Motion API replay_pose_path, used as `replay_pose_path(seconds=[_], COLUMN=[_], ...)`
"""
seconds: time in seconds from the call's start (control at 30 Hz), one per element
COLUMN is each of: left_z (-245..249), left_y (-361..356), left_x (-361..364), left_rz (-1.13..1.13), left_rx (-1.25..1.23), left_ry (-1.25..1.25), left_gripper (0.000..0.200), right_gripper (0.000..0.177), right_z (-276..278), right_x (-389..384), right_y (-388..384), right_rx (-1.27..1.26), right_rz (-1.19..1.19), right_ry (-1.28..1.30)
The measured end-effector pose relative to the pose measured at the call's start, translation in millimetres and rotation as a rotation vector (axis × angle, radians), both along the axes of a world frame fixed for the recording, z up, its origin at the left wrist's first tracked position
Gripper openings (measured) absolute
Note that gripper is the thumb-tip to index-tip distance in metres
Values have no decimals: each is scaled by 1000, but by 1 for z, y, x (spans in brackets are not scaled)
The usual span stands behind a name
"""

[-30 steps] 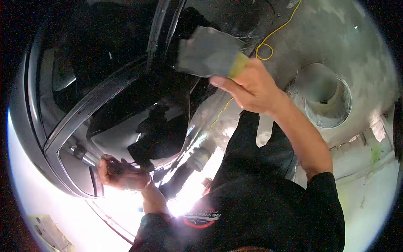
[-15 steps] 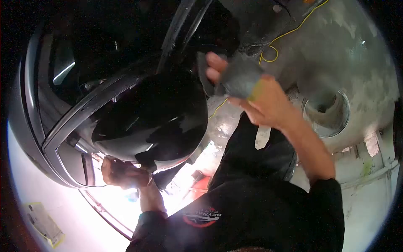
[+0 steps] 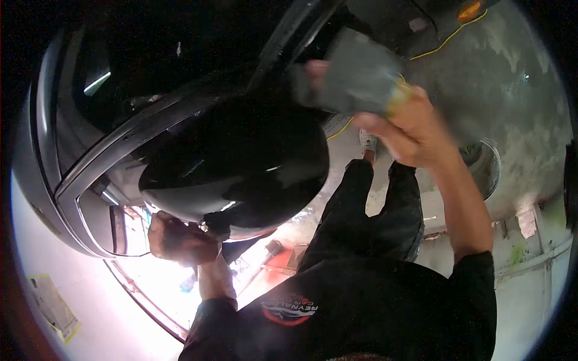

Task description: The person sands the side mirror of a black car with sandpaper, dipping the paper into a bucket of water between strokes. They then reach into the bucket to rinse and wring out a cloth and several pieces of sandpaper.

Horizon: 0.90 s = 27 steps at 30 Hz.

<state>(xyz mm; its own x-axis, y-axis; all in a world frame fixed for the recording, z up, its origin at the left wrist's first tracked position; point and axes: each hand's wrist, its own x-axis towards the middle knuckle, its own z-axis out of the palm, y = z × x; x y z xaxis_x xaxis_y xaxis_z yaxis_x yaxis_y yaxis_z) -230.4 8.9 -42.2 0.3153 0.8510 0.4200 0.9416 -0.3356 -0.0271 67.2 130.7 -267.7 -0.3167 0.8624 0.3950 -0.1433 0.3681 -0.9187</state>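
My right hand point(image 3: 406, 129) is closed on a flat grey sheet point(image 3: 361, 75) that looks like sandpaper, with yellow along the edge near the palm. Motion blurs the sheet, and it partly hides my fingers. It is up and right of a rounded, glossy black car part point(image 3: 241, 156), perhaps a side mirror; contact between them cannot be made out. On the near side of that part, my left hand point(image 3: 183, 239) is at its lower edge with curled fingers. Shadow and glare hide what those fingers hold.
Dark car bodywork with a curved window frame point(image 3: 120, 144) fills the upper left. A yellow cord point(image 3: 448, 40) runs over the concrete floor point(image 3: 506, 78), near an orange object point(image 3: 469, 10). Something red point(image 3: 283, 259) lies below the car part. Taped paper point(image 3: 54, 307) is at lower left.
My right hand and the grey sheet have moved up and to the right. My left hand stays at the car part's edge. The view has shifted a little, bringing a shoe into sight.
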Motion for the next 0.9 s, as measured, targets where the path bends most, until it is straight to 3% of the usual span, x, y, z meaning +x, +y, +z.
replay_pose_path(seconds=[0.13,0.2,0.27,0.33,0.37,0.57,0.67,0.7,0.77,0.83,0.9], left_z=[-6,-7,-5,-5,-5,-6,-10,-9,-5,-5,-6], left_y=[-5,-9,-14,-11,-8,-5,-2,-2,-5,-7,-4], left_x=[-4,-6,-12,-9,-2,-7,0,0,-1,-5,-8], left_rz=[3,103,125,147,182,64,75,53,42,45,-1], left_rx=[31,39,47,59,69,112,81,73,60,55,67], left_ry=[-111,-294,-247,-146,-121,-99,-122,-125,-182,-253,-221], left_gripper=[47,49,51,54,54,56,53,51,47,43,40], right_gripper=[37,38,24,34,41,54,65,61,57,53,50], right_z=[9,12,12,12,12,42,34,32,38,42,54], right_x=[-10,-14,-19,-24,-22,-49,-73,-64,-47,-41,-40], right_y=[0,-4,-24,-52,-65,-58,-79,-64,-61,-67,-87], right_rx=[7,1,-112,-222,-270,-120,-193,-113,-302,-363,-300], right_rz=[60,103,-85,-279,-174,-284,-412,-417,-151,-94,-241], right_ry=[-37,-69,49,160,210,59,214,115,11,48,224])
